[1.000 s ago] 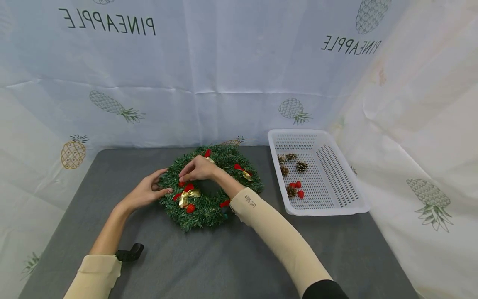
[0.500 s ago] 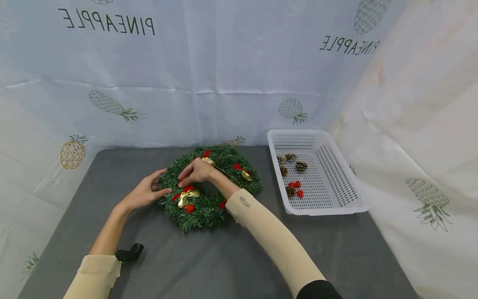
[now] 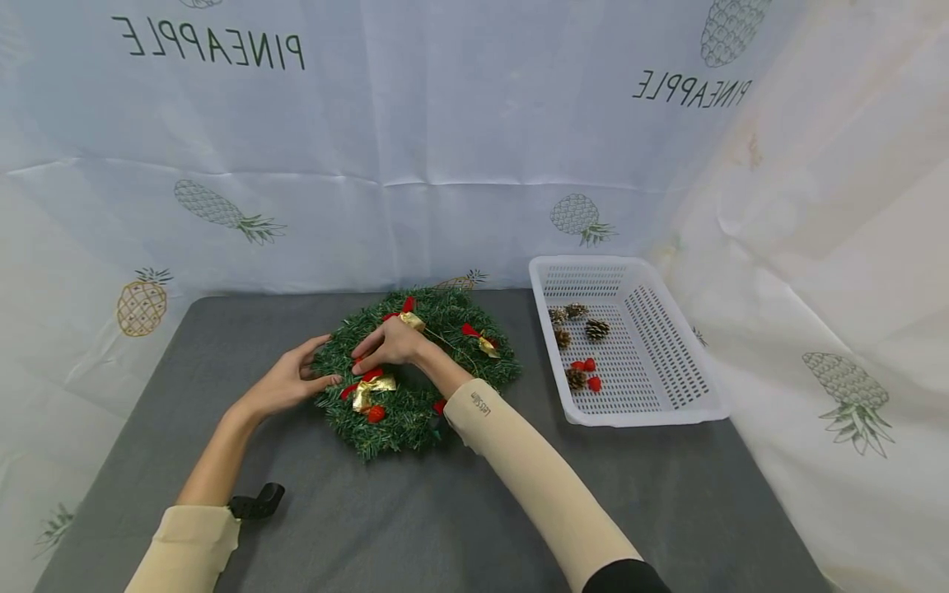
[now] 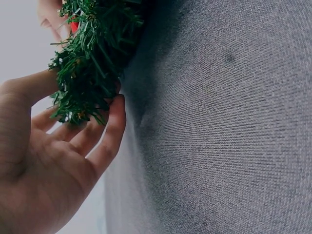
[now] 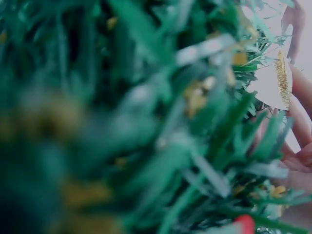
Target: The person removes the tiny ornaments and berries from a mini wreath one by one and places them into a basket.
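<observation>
A green wreath (image 3: 454, 311) with red-and-gold bows lies on the grey table. My left hand (image 3: 287, 380) grips its left edge; in the left wrist view the fingers (image 4: 116, 126) bend under the greenery and the thumb lies across it. On the wreath's left part, my right hand (image 3: 393, 340) pinches a small red ornament, mostly hidden by the fingertips; a red bit (image 4: 74, 25) of it shows in the left wrist view. Close below are a gold bow (image 3: 363, 398) and a red berry-like ornament (image 3: 376, 413). Blurred greenery (image 5: 146, 122) fills most of the right wrist view.
Right of the wreath stands a white perforated basket (image 3: 645, 416). Inside it are several pine cones (image 3: 597, 329) and a few red pieces (image 3: 595, 384). A pineapple-print curtain (image 3: 460, 123) hangs behind the table (image 3: 356, 527).
My right hand has shifted slightly left and down, its fingertips lower over the red ornament. The right forearm has drawn a little left. My left hand stays at the wreath's edge.
</observation>
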Demonstrator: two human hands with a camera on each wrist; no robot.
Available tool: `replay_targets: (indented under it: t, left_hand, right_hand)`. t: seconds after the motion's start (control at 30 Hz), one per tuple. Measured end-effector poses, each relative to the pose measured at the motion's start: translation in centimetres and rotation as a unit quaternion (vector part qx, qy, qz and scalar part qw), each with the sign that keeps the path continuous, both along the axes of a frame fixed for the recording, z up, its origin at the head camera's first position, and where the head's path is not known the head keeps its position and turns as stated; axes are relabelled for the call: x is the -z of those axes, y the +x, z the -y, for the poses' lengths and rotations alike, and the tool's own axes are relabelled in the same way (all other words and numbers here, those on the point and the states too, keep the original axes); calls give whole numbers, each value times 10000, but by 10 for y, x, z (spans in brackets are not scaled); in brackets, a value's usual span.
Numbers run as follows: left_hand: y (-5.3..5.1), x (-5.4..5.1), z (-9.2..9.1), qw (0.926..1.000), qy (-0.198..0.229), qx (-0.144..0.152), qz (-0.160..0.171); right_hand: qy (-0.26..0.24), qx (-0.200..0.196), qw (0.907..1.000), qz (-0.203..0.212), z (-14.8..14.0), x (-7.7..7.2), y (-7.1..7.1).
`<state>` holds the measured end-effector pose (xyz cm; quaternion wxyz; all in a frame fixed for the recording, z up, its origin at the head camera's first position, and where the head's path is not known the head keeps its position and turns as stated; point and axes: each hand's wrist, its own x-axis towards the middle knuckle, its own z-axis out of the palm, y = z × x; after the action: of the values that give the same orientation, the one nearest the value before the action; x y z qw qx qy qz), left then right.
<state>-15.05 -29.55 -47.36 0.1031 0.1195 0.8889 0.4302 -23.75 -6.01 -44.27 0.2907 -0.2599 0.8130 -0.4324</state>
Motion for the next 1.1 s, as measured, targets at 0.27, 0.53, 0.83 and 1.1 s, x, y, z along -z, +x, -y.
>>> replay_targets:
  t: [0.27, 0.53, 0.83, 1.1]
  left_hand:
    - [2, -3, -2, 10000, -48, -38, -9]
    - [2, -1, -1, 10000, -41, -14, -30]
    - [0, 3, 1, 9999, -19, 5, -109]
    - [0, 5, 1, 10000, 56, -16, -72]
  right_hand:
    - [301, -89, 9987, -406, 1, 1, 3]
    - [138, -316, 9983, -469, -2, -3, 4]
    - [-182, -417, 9979, -471, -8, -5, 2]
    - [-319, -413, 9965, -652, -13, -10, 3]
